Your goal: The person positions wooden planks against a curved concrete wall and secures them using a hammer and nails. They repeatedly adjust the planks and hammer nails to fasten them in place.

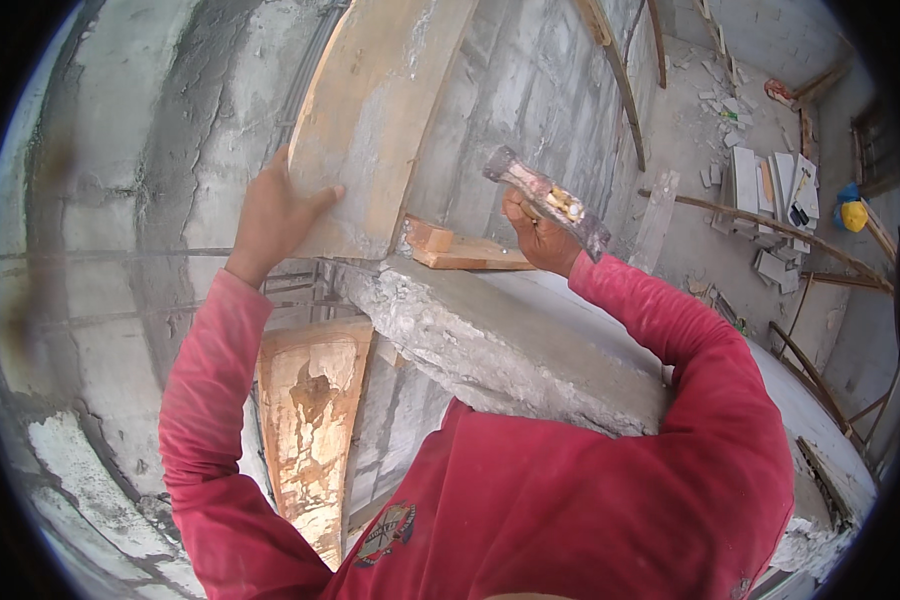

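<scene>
A grey wall [100, 125] of rough blocks, smeared with mortar, fills my left side, and in front of it stands the tall board [370, 130], pale brown and streaked with cement. The board's long axis runs upward and away from me, leaning a little right, and it rises from beside my left hand [288, 215], much the nearer of my two. That hand pinches its left edge, thumb flat on the face, fingers mostly hidden behind. Below the board's foot, a concrete ledge [510, 340] slants down to the right, smooth on top and ragged along its broken side. Left of the ledge hangs a tapering wooden panel [315, 420], blotched and peeling. A flat wood offcut [475, 253] and a stubby orange-brown block [428, 236] sit just beside the board's lower right corner, between my hands. Right of them, my right hand [542, 232] is raised, closed around a dusty, dark-ended tool [555, 198], whose upper end angles toward the board; I can't tell its exact kind.
</scene>
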